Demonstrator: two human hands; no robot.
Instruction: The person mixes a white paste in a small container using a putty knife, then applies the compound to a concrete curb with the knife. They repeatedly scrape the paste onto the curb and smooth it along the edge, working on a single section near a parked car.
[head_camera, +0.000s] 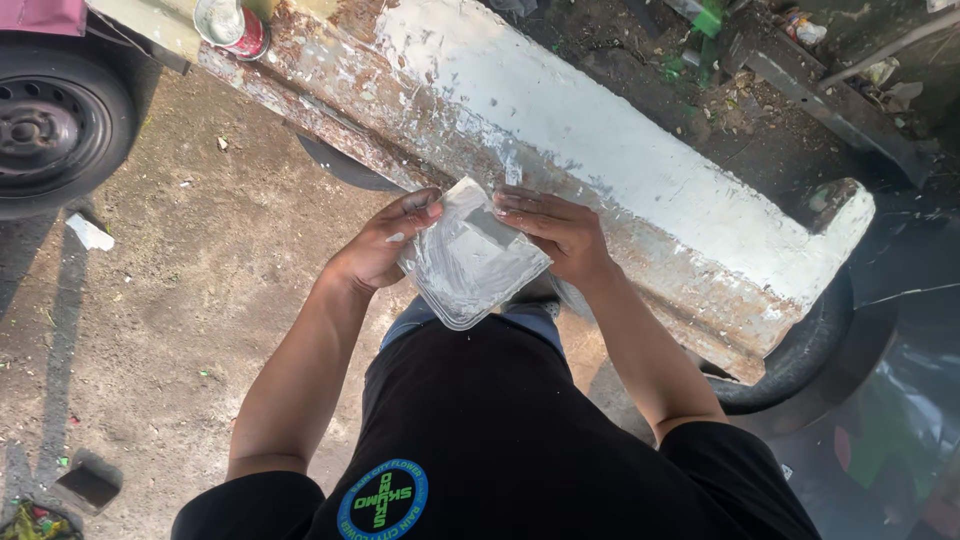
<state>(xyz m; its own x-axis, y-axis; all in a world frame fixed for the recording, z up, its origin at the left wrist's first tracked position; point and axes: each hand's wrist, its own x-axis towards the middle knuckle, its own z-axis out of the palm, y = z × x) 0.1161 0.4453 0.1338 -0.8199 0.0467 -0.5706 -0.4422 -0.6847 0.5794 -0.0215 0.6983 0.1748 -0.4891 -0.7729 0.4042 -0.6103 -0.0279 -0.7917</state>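
You wear a black short-sleeved shirt (520, 440) with a round blue-and-green emblem (383, 499) low on the front. Blue jeans (470, 318) show just past its hem. Forearms bare; no gloves.

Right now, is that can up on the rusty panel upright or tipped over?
Upright. The can stands on the panel with its round open top facing up at the camera.
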